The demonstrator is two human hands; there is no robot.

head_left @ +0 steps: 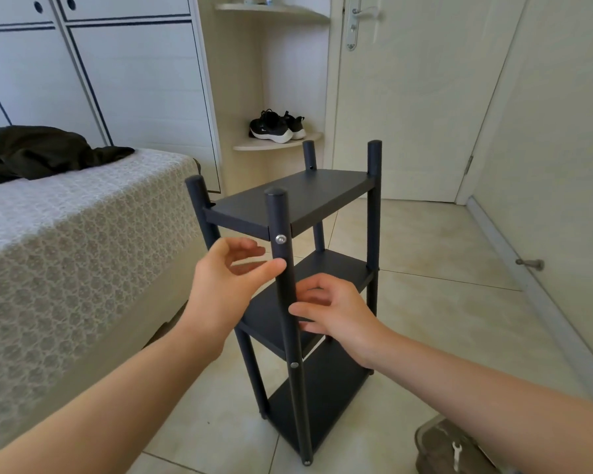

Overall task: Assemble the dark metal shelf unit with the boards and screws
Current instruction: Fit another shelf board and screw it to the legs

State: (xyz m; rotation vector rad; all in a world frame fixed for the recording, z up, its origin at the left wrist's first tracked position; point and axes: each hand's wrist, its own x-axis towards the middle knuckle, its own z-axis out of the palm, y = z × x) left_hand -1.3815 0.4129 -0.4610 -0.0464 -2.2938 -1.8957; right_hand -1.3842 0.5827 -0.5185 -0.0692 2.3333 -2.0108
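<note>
The dark metal shelf unit [298, 200] stands upright on the tiled floor with three boards between four round posts. Silver screw heads show on the near front post [280, 239] below the top board and lower down by the middle board. My left hand [225, 278] is just left of that post, fingers loosely curved, thumb tip touching it. My right hand [332, 309] is to the right of the same post at the middle board's height, fingertips against the post, fingers relaxed. Neither hand grips anything.
A bed [65, 241] with a patterned cover stands close on the left, a dark garment [38, 152] on it. Behind are a corner shelf with black shoes [276, 126] and a closed door [408, 97]. A clear bag with a small wrench [456, 451] lies bottom right.
</note>
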